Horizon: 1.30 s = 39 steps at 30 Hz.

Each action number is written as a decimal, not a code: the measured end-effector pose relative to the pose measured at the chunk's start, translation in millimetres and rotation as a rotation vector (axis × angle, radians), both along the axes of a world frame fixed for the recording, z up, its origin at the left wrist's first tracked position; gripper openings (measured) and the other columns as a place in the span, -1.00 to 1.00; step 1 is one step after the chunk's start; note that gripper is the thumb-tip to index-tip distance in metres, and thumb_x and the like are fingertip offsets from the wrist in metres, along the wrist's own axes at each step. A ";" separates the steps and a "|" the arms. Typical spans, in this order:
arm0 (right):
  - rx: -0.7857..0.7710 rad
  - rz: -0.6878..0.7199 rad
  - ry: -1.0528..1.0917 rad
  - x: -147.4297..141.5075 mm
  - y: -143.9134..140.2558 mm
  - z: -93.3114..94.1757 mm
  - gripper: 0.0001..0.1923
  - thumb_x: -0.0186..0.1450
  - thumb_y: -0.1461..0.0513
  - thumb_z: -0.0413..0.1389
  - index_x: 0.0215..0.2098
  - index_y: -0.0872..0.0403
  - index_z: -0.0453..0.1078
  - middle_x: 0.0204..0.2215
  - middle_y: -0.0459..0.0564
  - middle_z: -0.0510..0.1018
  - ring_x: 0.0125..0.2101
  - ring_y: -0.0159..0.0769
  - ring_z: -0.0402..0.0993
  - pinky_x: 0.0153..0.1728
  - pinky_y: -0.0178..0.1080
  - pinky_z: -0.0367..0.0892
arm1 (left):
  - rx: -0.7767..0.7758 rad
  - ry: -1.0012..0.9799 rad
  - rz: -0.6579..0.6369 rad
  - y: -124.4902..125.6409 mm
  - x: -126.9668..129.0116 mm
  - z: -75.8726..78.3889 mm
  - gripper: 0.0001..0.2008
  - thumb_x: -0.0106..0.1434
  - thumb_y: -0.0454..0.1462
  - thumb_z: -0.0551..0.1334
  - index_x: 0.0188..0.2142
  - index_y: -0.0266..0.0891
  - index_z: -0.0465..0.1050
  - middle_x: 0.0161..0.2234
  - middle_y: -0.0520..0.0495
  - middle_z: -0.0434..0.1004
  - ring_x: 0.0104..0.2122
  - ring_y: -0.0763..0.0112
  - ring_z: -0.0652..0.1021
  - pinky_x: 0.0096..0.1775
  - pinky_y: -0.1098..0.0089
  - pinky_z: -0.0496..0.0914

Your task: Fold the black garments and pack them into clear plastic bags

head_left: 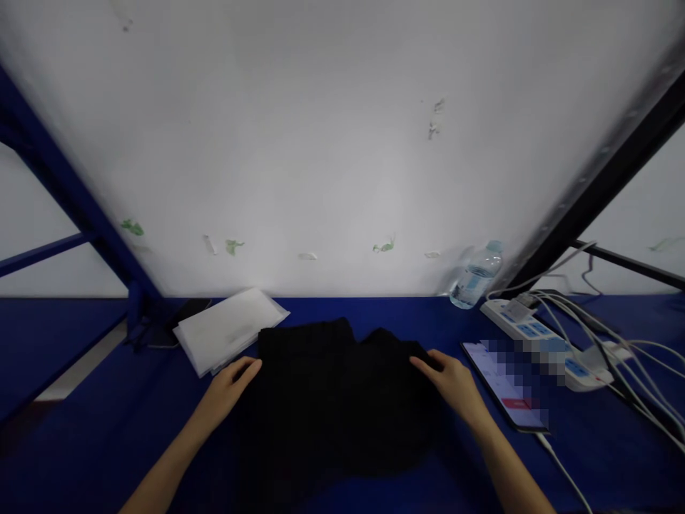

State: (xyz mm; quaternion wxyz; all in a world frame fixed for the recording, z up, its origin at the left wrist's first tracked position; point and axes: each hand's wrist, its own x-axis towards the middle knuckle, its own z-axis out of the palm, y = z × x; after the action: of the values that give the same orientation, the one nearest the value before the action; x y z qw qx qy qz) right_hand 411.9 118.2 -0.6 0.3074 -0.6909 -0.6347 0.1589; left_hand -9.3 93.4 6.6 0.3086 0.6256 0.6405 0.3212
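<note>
The left hand [227,385] pinched the left edge of the black cloth [340,400], which lay on the worktop [396,310] between both hands, its notched edge toward the wall [332,157], its long axis unclear. The right hand [454,382], equally near, pinched its far right corner.

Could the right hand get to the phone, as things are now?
Likely yes: the phone lies beside the right hand, with nothing visible between them, though that hand touches the black cloth.
</note>
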 end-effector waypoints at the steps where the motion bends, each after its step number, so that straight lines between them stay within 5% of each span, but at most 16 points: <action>1: 0.031 -0.030 -0.021 -4.3 -2.4 6.0 -0.61 0.18 -0.12 0.05 -0.51 0.00 0.38 -0.62 -0.10 0.49 -0.56 -0.20 0.46 -0.53 -0.26 0.23 | -0.023 -0.018 -0.014 -0.6 -0.1 1.2 -0.65 0.27 0.02 0.10 -0.25 -0.12 0.54 -0.31 0.02 0.61 -0.23 0.16 0.58 -0.21 0.33 0.43; 4: 0.177 -0.093 -0.112 -35.7 -11.8 30.5 -0.67 0.27 -0.07 0.02 -0.37 -0.01 0.38 -0.59 -0.09 0.50 -0.58 -0.22 0.45 -0.53 -0.26 0.23 | -0.065 -0.053 -0.027 -0.1 0.3 3.3 -0.63 0.27 0.03 0.10 -0.28 -0.14 0.54 -0.31 0.00 0.61 -0.23 0.13 0.58 -0.21 0.31 0.41; 7: 0.430 -0.001 -0.252 -88.8 -23.0 43.3 -0.82 0.33 0.11 0.01 -0.29 0.02 0.35 -0.46 -0.01 0.53 -0.44 -0.22 0.49 -0.41 -0.25 0.30 | -0.078 -0.059 -0.012 1.7 0.9 1.4 -0.60 0.26 0.05 0.09 -0.31 -0.17 0.52 -0.31 -0.02 0.60 -0.21 0.12 0.56 -0.19 0.31 0.38; 9: 0.468 0.163 -0.357 -123.7 -30.2 38.0 -0.96 0.29 0.25 0.07 -0.28 0.05 0.33 -0.43 -0.01 0.52 -0.39 -0.21 0.47 -0.36 -0.23 0.33 | -0.089 -0.066 -0.007 2.6 0.7 -1.1 -0.59 0.26 0.05 0.09 -0.31 -0.19 0.52 -0.30 -0.02 0.60 -0.20 0.11 0.56 -0.18 0.31 0.37; 13: 0.392 0.346 -0.453 -161.3 -41.6 12.6 -0.94 0.23 0.33 0.15 -0.37 0.08 0.34 -0.43 0.02 0.51 -0.39 -0.18 0.44 -0.39 -0.19 0.36 | -0.097 -0.085 -0.001 2.4 -0.7 -4.0 -0.59 0.24 0.06 0.10 -0.30 -0.19 0.53 -0.29 -0.03 0.60 -0.19 0.10 0.55 -0.18 0.31 0.36; 17: 0.359 0.456 -0.213 -148.7 -47.5 8.3 -0.86 0.35 0.18 0.05 -0.24 0.06 0.42 -0.30 0.01 0.56 -0.21 -0.20 0.47 -0.15 -0.16 0.38 | -0.107 -0.097 -0.021 0.1 -2.0 0.9 -0.58 0.25 0.06 0.09 -0.25 -0.18 0.54 -0.27 -0.05 0.60 -0.17 0.09 0.54 -0.17 0.30 0.36; 22: 0.282 0.095 -0.072 -110.5 -39.3 6.9 -0.63 0.37 0.02 -0.04 -0.09 0.10 0.38 -0.27 0.10 0.55 -0.21 -0.11 0.47 -0.18 -0.06 0.38 | -0.119 -0.119 -0.084 0.0 -3.5 7.5 -0.60 0.23 0.05 0.11 -0.30 -0.19 0.53 -0.32 -0.03 0.58 -0.22 0.10 0.54 -0.19 0.30 0.37; 25: 0.164 0.074 -0.110 -102.6 -30.2 -7.3 -0.47 0.26 -0.12 0.04 -0.12 0.17 0.42 -0.34 0.14 0.56 -0.27 -0.04 0.48 -0.27 -0.05 0.41 | -0.100 -0.118 -0.095 1.1 -2.9 7.7 -0.64 0.21 0.02 0.14 -0.34 -0.18 0.52 -0.36 -0.01 0.57 -0.26 0.14 0.54 -0.23 0.33 0.36; 28: 0.192 0.102 -0.151 -104.8 -24.9 -11.2 -0.53 0.26 -0.09 0.05 -0.20 0.14 0.44 -0.31 0.16 0.55 -0.24 -0.01 0.47 -0.22 -0.03 0.38 | -0.083 -0.101 -0.073 -0.3 -0.7 9.9 -0.66 0.21 0.01 0.15 -0.36 -0.19 0.52 -0.37 0.00 0.57 -0.27 0.16 0.54 -0.25 0.35 0.35; 32: 0.068 0.135 0.012 -99.4 -23.0 8.9 -0.67 0.29 -0.03 0.01 -0.27 0.04 0.38 -0.43 0.00 0.55 -0.41 -0.16 0.51 -0.36 -0.18 0.37 | -0.047 -0.087 -0.059 -4.5 9.2 17.8 -0.67 0.24 -0.01 0.14 -0.34 -0.18 0.52 -0.35 -0.01 0.57 -0.26 0.17 0.53 -0.23 0.35 0.33; 35: 0.008 0.050 0.088 -83.4 -19.7 22.4 -0.70 0.26 -0.04 0.03 -0.26 0.00 0.35 -0.39 -0.03 0.58 -0.35 -0.15 0.55 -0.35 -0.22 0.35 | -0.019 -0.052 -0.085 -5.2 24.4 19.7 -0.68 0.26 -0.03 0.12 -0.33 -0.17 0.53 -0.34 -0.01 0.56 -0.26 0.19 0.53 -0.23 0.34 0.32; 39: -0.091 -0.056 -0.040 -63.1 -10.7 16.9 -0.62 0.20 -0.03 0.10 -0.16 0.03 0.38 -0.27 0.06 0.61 -0.23 -0.05 0.56 -0.29 -0.19 0.34 | 0.008 0.060 -0.101 -1.8 44.3 10.1 -0.69 0.26 -0.05 0.11 -0.39 -0.16 0.52 -0.39 -0.02 0.56 -0.28 0.19 0.51 -0.23 0.31 0.29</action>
State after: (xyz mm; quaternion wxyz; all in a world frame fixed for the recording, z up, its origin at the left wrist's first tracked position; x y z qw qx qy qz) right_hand 348.7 107.6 16.3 0.2675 -0.7246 -0.6133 0.1651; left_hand 35.0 91.6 16.7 0.3025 0.6676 0.6158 0.2891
